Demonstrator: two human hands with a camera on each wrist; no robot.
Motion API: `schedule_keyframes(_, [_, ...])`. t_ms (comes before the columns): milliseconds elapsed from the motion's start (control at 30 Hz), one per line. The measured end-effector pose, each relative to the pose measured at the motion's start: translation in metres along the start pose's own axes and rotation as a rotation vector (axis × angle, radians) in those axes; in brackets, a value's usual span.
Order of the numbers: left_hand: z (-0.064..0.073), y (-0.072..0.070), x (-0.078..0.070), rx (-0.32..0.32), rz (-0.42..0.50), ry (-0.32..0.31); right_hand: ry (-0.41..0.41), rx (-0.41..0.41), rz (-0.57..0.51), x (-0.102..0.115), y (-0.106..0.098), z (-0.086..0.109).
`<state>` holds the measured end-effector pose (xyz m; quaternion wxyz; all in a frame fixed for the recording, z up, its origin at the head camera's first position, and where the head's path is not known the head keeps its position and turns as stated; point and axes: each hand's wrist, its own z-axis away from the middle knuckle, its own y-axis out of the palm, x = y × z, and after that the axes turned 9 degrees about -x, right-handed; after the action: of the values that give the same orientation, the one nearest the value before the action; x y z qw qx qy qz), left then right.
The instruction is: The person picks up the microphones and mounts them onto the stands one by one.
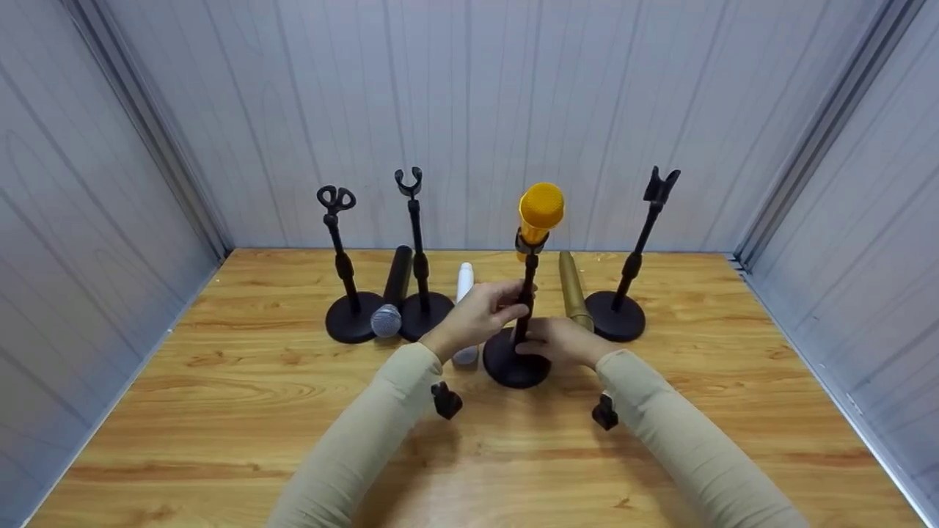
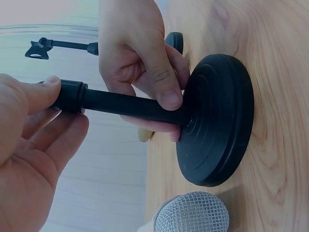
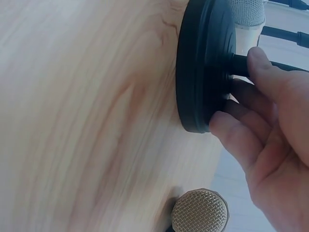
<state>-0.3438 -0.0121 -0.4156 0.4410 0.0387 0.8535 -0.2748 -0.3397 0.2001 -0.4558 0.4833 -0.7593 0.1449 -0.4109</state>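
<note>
Both your hands clamped on one black round-based microphone stand (image 1: 517, 369), a yellow microphone (image 1: 541, 210) seated in its top clip.
Your left hand (image 1: 478, 317) pinches the stand's collar between thumb and fingers; your right hand (image 1: 563, 341) grips the lower pole, fingers against the base; whether that base bears fully on the wood-grain table (image 1: 242, 418) cannot be told. Left of this stand, just beside it, lies a white microphone with a silver mesh head (image 1: 465, 279); farther left, a black microphone with a silver mesh head (image 1: 397, 279) lies between two black stands (image 1: 419, 265). Right of it: a gold microphone (image 1: 573, 290), then another black stand (image 1: 616, 323).
</note>
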Motion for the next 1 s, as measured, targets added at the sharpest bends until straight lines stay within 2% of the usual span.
schedule_keyframes(167, [-0.0019, -0.0013, 0.0006, -0.002, 0.008, 0.025, 0.003, -0.017, -0.006, -0.0006, 0.0003, -0.0006])
schedule_keyframes(367, [-0.0042, -0.002, 0.0017, 0.002, 0.021, 0.021, 0.018, -0.023, -0.016, -0.0026, 0.0016, -0.0014])
schedule_keyframes(600, [-0.0045, -0.0009, 0.0022, -0.057, -0.056, 0.065, 0.021, -0.016, 0.008, -0.0017, 0.0019, -0.0012])
schedule_keyframes(833, [-0.0029, 0.001, 0.0024, -0.076, -0.076, 0.05, 0.021, -0.009, 0.007, -0.0026, 0.003, -0.0011])
schedule_keyframes(1000, [-0.0027, 0.0037, 0.0035, -0.106, -0.089, 0.077, -0.019, 0.045, 0.054, -0.0011, -0.0006, 0.0004])
